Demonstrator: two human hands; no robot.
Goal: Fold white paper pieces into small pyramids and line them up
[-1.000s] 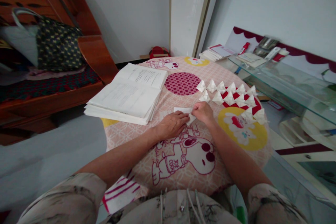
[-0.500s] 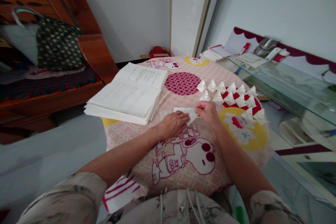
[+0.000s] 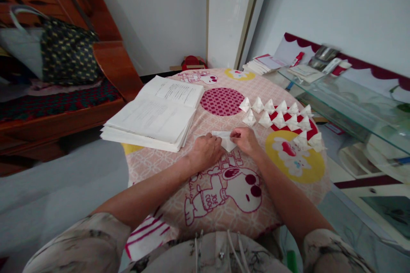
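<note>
A small white sheet of folded paper (image 3: 228, 142) lies on the cloth-covered table (image 3: 173, 187), its lower end coming to a point. My left hand (image 3: 207, 150) grips its left side with curled fingers. On the opposite side, my right hand (image 3: 245, 140) pinches the paper's right edge between thumb and fingers. Beyond my right hand stand rows of small folded paper pieces (image 3: 265, 119), white and pointed at the top. Part of the sheet is hidden beneath my fingers.
An open stack of printed pages (image 3: 150, 113) lies at the table's left. A glass shelf (image 3: 336, 98) with papers and a metal bowl (image 3: 326, 53) borders the right side. To the left is a wooden bench (image 3: 118, 64) bearing a patterned bag (image 3: 68, 51).
My left hand has gone from lying flat to curled at the paper's left side. My right hand has shifted slightly left, and the paper's right part is now folded in.
</note>
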